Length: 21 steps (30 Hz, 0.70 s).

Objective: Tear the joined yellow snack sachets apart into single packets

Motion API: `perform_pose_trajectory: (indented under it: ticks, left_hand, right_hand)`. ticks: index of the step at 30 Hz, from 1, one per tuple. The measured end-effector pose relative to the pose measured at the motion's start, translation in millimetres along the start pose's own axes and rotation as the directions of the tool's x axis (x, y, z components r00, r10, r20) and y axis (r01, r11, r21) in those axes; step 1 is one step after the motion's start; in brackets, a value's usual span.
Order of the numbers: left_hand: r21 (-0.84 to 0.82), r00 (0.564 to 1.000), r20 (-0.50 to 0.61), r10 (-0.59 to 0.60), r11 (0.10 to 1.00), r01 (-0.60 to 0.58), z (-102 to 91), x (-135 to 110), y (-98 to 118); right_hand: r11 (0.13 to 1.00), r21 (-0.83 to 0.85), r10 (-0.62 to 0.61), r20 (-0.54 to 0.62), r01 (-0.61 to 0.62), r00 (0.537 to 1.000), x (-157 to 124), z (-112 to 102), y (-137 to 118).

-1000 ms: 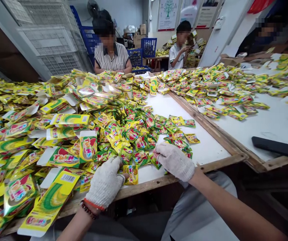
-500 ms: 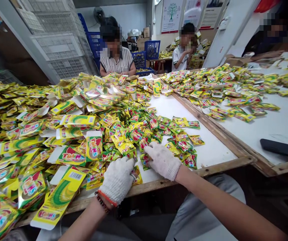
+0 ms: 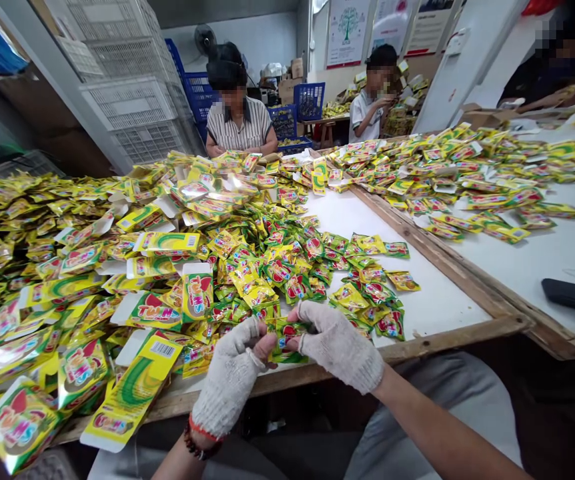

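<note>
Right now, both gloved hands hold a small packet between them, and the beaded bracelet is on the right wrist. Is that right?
Not quite: the head view shows the beaded bracelet at the wrist of the left hand. Otherwise yes: it and the right hand hold a small packet between them.

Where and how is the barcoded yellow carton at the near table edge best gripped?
Probably by the near end of the barcoded yellow carton, approached from the seated person's side and pinched above and below: that end juts past the wooden table edge, leaving its underside reachable, and it looks slim.
</note>
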<state>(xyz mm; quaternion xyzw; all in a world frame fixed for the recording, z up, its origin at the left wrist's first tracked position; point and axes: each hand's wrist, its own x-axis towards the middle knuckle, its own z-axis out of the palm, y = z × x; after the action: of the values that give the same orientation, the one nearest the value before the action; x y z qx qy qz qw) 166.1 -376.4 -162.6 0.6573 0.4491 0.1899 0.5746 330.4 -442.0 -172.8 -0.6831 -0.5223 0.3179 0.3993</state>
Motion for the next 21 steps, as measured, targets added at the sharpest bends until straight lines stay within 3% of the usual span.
perform_pose_trajectory:
  ticks: [6,8,10,12,14,16,17,19,21]
  left_hand:
    - [0.082,0.991,-0.025,0.131,0.988,-0.128,-0.6,-8.9,-7.6]
    - [0.132,0.989,-0.013,0.145,0.981,-0.143,-1.8,-15.2,-9.4]
    - [0.311,0.989,-0.027,0.148,0.941,-0.132,-9.4,-23.6,-10.2]
    - [0.574,0.976,-0.134,0.174,0.816,-0.067,-26.9,-34.2,-10.8]
    - [0.794,0.916,-0.312,0.251,0.599,0.106,-53.8,-45.9,-11.9]
    - [0.865,0.847,-0.442,0.296,0.389,0.316,-83.9,-57.4,-13.9]
    - [0.863,0.838,-0.472,0.272,0.337,0.377,-97.5,-62.8,-15.2]
    - [0.823,0.827,-0.521,0.212,0.382,0.421,-117.4,-71.9,-18.7]
    - [0.723,0.805,-0.556,0.206,0.597,0.347,-126.0,-75.7,-24.8]
  right_hand:
    - [1.000,-0.004,0.003,-0.062,-0.004,0.998,-5.1,11.2,6.8]
    - [0.999,0.050,-0.014,0.031,0.012,0.999,-7.3,12.9,8.6]
    - [0.998,0.058,-0.001,0.159,-0.008,0.987,-8.2,13.9,10.2]
    - [0.998,0.014,0.064,0.190,-0.068,0.980,-7.9,14.9,12.3]
    - [0.993,-0.013,0.121,0.157,-0.121,0.980,-6.2,16.2,14.5]
    - [0.989,0.005,0.145,0.152,-0.147,0.978,-3.4,16.9,15.6]
    - [0.988,0.030,0.143,0.153,-0.149,0.978,-2.1,16.9,15.2]
    - [0.983,0.113,0.129,0.135,-0.145,0.982,-1.7,17.3,12.0]
    - [0.961,0.224,0.137,0.118,-0.161,0.984,-6.1,21.0,6.1]
